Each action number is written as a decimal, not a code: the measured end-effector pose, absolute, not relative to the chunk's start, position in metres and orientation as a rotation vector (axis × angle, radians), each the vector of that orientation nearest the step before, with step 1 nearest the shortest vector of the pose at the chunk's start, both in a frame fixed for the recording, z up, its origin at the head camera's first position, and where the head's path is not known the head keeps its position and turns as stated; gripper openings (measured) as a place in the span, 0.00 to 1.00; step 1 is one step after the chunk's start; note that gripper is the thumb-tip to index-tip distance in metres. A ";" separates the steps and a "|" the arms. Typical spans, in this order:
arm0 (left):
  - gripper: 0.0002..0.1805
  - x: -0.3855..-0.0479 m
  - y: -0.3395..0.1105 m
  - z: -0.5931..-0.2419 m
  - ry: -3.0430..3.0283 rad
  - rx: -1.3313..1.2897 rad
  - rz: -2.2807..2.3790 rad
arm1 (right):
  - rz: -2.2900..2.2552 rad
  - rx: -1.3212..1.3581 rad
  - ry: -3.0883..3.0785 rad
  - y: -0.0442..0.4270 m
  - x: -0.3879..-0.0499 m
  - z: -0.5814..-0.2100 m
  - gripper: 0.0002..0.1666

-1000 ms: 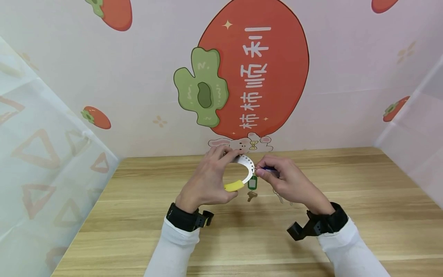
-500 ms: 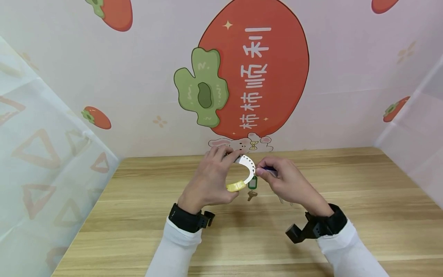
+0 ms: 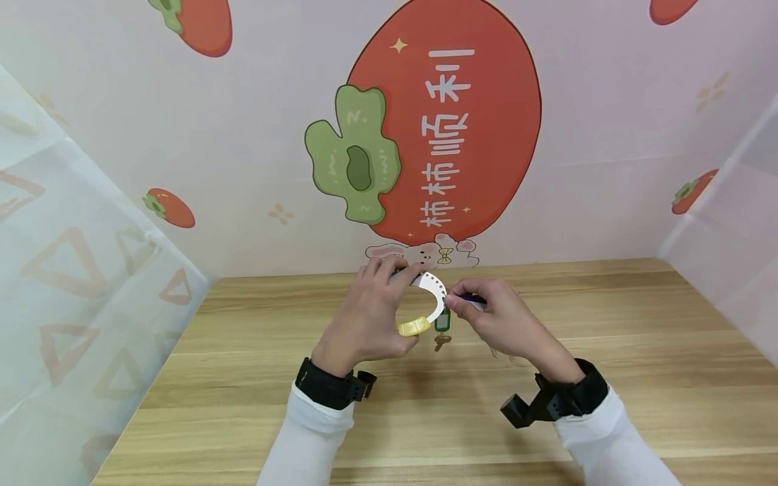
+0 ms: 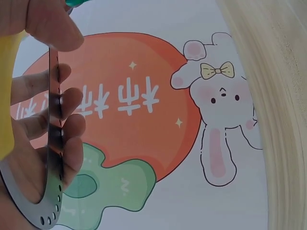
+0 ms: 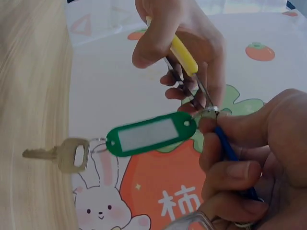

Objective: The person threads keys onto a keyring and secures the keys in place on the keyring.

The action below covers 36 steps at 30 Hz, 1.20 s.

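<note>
The horseshoe-shaped plate [image 3: 439,291] is held up over the wooden surface [image 3: 304,432], near the middle of the head view, with the left hand [image 3: 367,317] at its nine o'clock and the right hand [image 3: 507,320] at its three o'clock. It looks like thin, stiff, light metal, smooth enough to twist in a loose grip, and its bare edges with their row of holes leave little to pinch. The yellow grip [image 3: 415,327], at its six o'clock, looks thicker and kinder to hold; the left thumb rests there, while the other fingers, spread wide, curl over the far arm towards twelve, a sound hold against turning

At the plate's four o'clock hangs the green tag [image 5: 112,139], likely light plastic, with the key [image 5: 74,155] below it, likely the weightiest part and apt to swing. The small ring [image 5: 206,111] at the tag's upper end sits at the plate's edge; whether it passes through a hole cannot be told. Such wire should be springy and slippery, best pinched close to the plate. The right fingers are narrow beside it, curled round a blue strip [image 5: 225,143]; whether they also grip the ring is hidden
</note>
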<state>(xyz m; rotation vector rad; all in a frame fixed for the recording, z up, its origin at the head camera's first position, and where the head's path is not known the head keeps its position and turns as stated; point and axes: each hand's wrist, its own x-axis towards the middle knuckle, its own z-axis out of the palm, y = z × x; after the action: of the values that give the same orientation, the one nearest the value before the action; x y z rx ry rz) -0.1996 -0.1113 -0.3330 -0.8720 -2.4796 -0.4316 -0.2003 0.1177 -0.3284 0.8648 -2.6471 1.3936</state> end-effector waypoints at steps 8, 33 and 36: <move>0.46 -0.199 -0.117 -0.332 -2.499 -0.905 -0.629 | 1.504 1.056 -2.563 0.126 -0.204 -0.328 0.06; 0.43 -0.198 -0.116 -0.329 -2.443 -0.905 -0.613 | 1.383 1.061 -2.428 0.121 -0.203 -0.332 0.08; 0.44 -0.197 -0.115 -0.330 -2.439 -0.900 -0.586 | 1.364 1.026 -2.459 0.120 -0.201 -0.331 0.08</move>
<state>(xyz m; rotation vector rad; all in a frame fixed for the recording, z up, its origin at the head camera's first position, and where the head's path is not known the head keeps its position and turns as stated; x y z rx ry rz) -0.1974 -0.1147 -0.3296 -0.9001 -2.4391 -0.5856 -0.2010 0.1202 -0.3306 1.0261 -2.4592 1.3635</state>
